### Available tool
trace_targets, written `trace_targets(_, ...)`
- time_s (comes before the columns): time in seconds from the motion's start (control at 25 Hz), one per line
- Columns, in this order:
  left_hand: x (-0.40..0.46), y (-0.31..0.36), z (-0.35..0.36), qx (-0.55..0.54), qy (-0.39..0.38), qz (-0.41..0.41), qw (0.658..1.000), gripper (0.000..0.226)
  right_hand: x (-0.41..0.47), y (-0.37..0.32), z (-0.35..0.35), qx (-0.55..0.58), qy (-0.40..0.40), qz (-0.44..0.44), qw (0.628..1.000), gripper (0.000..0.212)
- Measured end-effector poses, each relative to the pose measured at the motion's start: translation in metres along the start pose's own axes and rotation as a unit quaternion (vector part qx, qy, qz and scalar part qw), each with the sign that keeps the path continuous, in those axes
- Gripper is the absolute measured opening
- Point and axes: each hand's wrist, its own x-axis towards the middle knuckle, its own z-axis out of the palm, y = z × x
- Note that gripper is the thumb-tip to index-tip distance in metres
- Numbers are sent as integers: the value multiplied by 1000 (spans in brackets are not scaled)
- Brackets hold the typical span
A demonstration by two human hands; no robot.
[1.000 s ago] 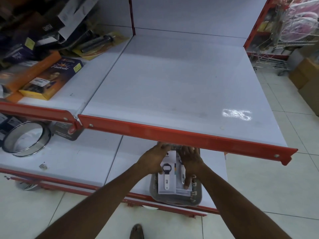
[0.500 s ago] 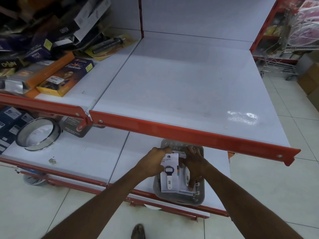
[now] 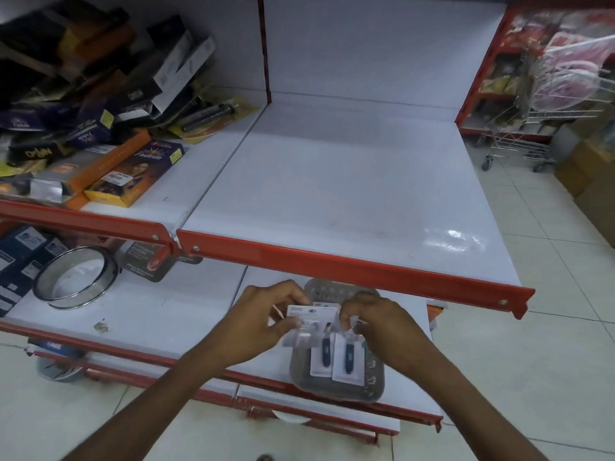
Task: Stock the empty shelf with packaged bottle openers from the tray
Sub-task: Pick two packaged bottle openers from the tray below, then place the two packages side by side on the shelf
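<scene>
A grey tray (image 3: 336,387) sits on the lower shelf, just under the red front rail of the bare white shelf (image 3: 349,194). Above the tray I hold a bunch of white-carded bottle openers (image 3: 311,322) between both hands. My left hand (image 3: 263,322) pinches the cards' left edge. My right hand (image 3: 372,319) grips their right side near the top. Two cards with dark-handled openers (image 3: 336,357) hang down over the tray; whether they rest in it or are held I cannot tell.
Boxed goods (image 3: 100,161) are piled on the shelf section to the left. A metal ring (image 3: 76,281) and dark packets lie on the lower shelf at left. A wire trolley (image 3: 539,128) and cardboard boxes (image 3: 589,174) stand on the tiled floor at right.
Both hands have lifted the carded openers up off the tray and spread them apart, uncovering two dark-handled openers below. The view has tilted down and moved closer.
</scene>
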Motion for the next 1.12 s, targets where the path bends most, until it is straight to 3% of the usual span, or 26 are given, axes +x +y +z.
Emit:
trace_targets(0.16, -19, 54, -59, -111, 104, 30, 988, 31, -27, -66, -85, 62, 144, -20, 987, 47)
trace_targets(0.24, -12, 75, -84, -191, 150, 54, 969, 36, -27, -85, -134, 176, 219, -17, 960, 35)
trace_targets(0.32, 9, 91, -102, -230, 201, 61, 950, 35, -7, -87, -175, 210, 268, -15, 940, 39)
trace_targets(0.44, 65, 97, -120, -224, 268, 60, 935, 23, 49, -60, -217, 192, 276, 19, 942, 36)
trace_targets(0.56, 135, 78, -119, -267, 277, 24, 923, 21, 117, -16, -217, 181, 196, 30, 963, 37)
trace_targets(0.68, 178, 45, -103, -190, 246, -24, 950, 21, 151, 18, -187, 157, 79, 28, 984, 33)
trace_targets(0.76, 183, 25, -92, -33, 217, -10, 976, 15, 157, 31, -166, 135, 31, 45, 989, 27)
trace_targets(0.84, 179, 14, -91, 83, 167, 32, 982, 26, 153, 37, -152, 82, 27, 61, 994, 26)
trace_targets(1.0, 166, 16, -104, 162, -32, 36, 986, 92, 122, 23, -154, 24, -5, 63, 998, 61)
trace_targets(1.12, 159, 15, -103, 177, -119, 16, 977, 93, 105, 20, -150, -21, -68, 82, 994, 89)
